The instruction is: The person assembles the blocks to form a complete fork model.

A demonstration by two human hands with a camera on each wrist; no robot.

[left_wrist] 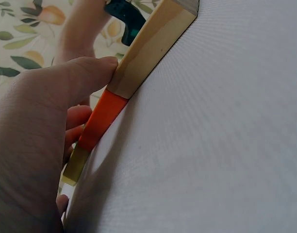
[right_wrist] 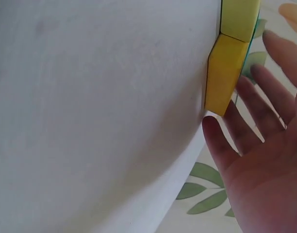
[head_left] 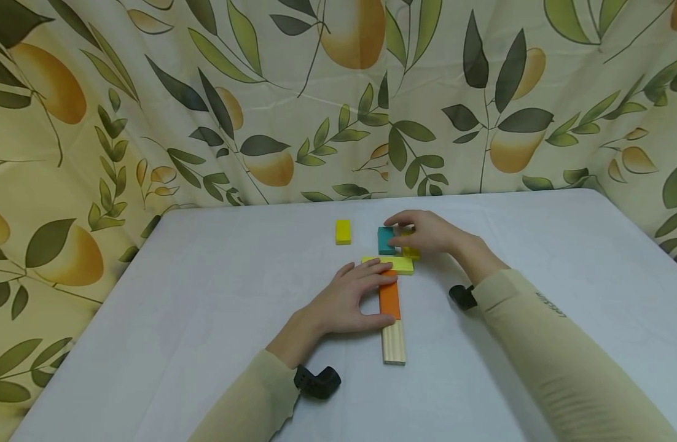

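Note:
My left hand [head_left: 352, 299] lies over a row of toy blocks, its fingers on a yellow block [head_left: 405, 266] set crosswise. Its thumb touches where an orange block [head_left: 390, 301] meets a plain wooden block [head_left: 394, 344]. The orange and wooden blocks form a line running toward me from the crosswise yellow block. My right hand [head_left: 429, 232] hovers with fingers spread around a teal block [head_left: 385, 240], which stands just beyond the crosswise one. Partly hidden under this hand is another yellow block [right_wrist: 223, 75], right of the teal one.
A separate yellow block [head_left: 343, 232] rests to the left of the teal one on the white-covered table [head_left: 206, 288]. Behind the table's far edge hangs a fruit-and-leaf patterned cloth [head_left: 338, 123]. Each wrist wears a black camera [head_left: 319, 382].

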